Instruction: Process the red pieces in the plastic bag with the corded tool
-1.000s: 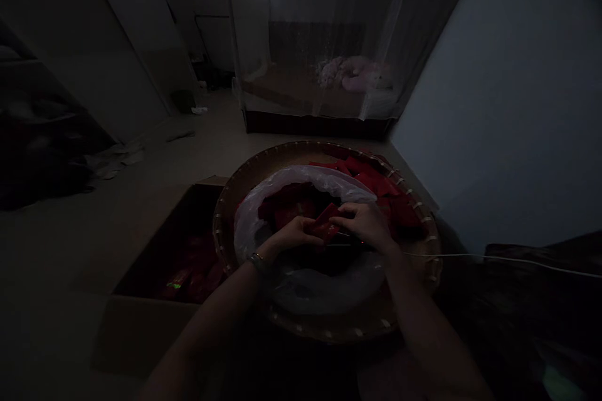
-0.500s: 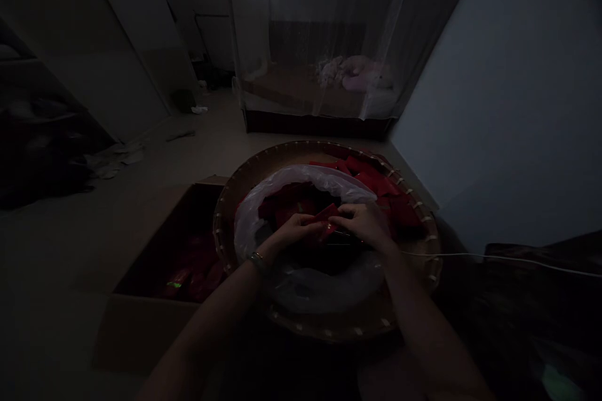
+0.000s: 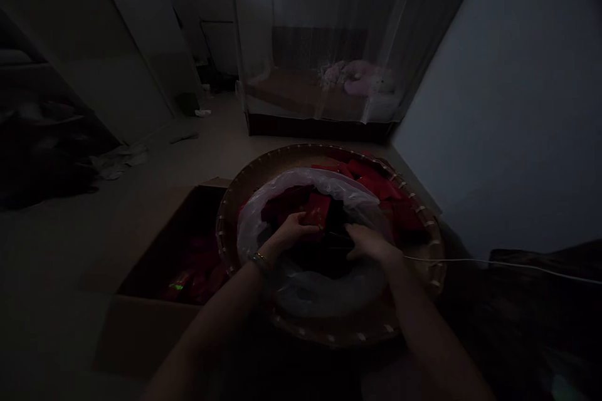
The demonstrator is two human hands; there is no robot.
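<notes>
My left hand (image 3: 294, 232) is closed on a red packet (image 3: 316, 209), which looks like a red envelope and is held upright above the dark middle of a plastic-lined opening. My right hand (image 3: 369, 241) is apart from the packet, its fingers spread and reaching down over the right side of that opening; I see nothing in them. Around both hands runs the whitish plastic bag (image 3: 310, 294), its rim folded outward. It sits in a round woven bamboo tray (image 3: 249, 169). More red packets (image 3: 376, 185) lie on the tray's far right. Dim light hides the bag's depths.
Left of the tray stands an open cardboard box (image 3: 145, 319) with red packets inside. A white cord (image 3: 475, 259) stretches from the tray to the right. Beyond are a netted bed (image 3: 301, 97) and a pale wall (image 3: 508, 106). Papers (image 3: 117, 160) lie on the floor.
My right hand has let go of the red packet and moved right and down, its fingers opening. The packet, now in my left hand alone, has turned more upright.
</notes>
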